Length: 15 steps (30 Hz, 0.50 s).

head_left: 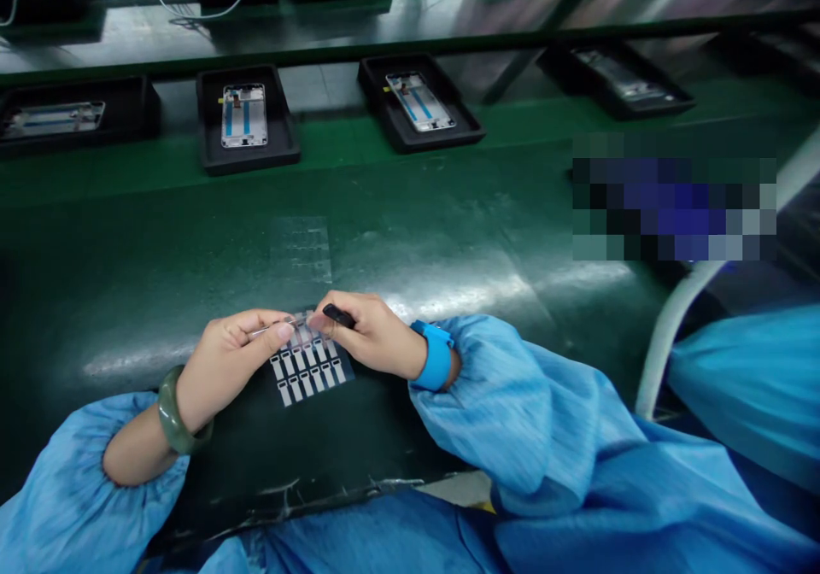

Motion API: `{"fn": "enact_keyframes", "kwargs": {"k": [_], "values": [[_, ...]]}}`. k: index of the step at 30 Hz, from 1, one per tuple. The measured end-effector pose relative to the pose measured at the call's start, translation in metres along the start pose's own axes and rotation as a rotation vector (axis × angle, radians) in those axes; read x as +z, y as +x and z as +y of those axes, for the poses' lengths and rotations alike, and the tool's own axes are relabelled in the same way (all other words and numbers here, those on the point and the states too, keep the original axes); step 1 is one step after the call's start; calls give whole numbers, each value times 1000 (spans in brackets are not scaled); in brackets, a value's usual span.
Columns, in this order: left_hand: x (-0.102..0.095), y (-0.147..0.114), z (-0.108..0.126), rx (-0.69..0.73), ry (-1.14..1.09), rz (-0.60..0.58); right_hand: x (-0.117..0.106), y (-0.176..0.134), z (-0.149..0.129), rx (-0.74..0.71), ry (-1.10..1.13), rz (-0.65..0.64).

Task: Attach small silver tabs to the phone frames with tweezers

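My left hand (234, 348) is closed, thumb and fingertips pinching a thin, shiny strip (260, 331) whose kind I cannot make out. Close beside it, my right hand (371, 330) is closed around a small black-handled tool (338, 316); its working end is hidden by the fingers. Both sets of fingertips meet over the upper part of a sticker sheet (313, 379) with rows of pale rectangular labels. Beyond the hands lies a clear backing sheet (300, 254), flat on the green work surface (160, 275).
Black trays, including a left one (211, 151) and a middle one (410, 138), stand along the back, holding phone frames (247, 117) with blue strips. A raised shelf (320, 32) runs behind them. At right are a pale curved tube (672, 326) and another person's blue sleeve (756, 386).
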<state>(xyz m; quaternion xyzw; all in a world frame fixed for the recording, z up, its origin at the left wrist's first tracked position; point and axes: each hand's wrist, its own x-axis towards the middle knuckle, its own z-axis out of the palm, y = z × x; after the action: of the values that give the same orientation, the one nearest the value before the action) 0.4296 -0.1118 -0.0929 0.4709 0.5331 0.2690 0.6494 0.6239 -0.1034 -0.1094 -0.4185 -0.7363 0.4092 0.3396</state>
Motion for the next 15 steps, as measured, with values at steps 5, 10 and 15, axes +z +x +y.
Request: {"fn": "enact_keyframes", "kwargs": {"k": [5,10,15], "values": [[-1,4,2,-78,-47,6,-2,1,3,-13,-3,-64],[-6,9,-3,-23,-8,34,-1,4,6,26,42,-67],[-13,17,-9,59,30,48,2,7,6,41,80,16]]}}
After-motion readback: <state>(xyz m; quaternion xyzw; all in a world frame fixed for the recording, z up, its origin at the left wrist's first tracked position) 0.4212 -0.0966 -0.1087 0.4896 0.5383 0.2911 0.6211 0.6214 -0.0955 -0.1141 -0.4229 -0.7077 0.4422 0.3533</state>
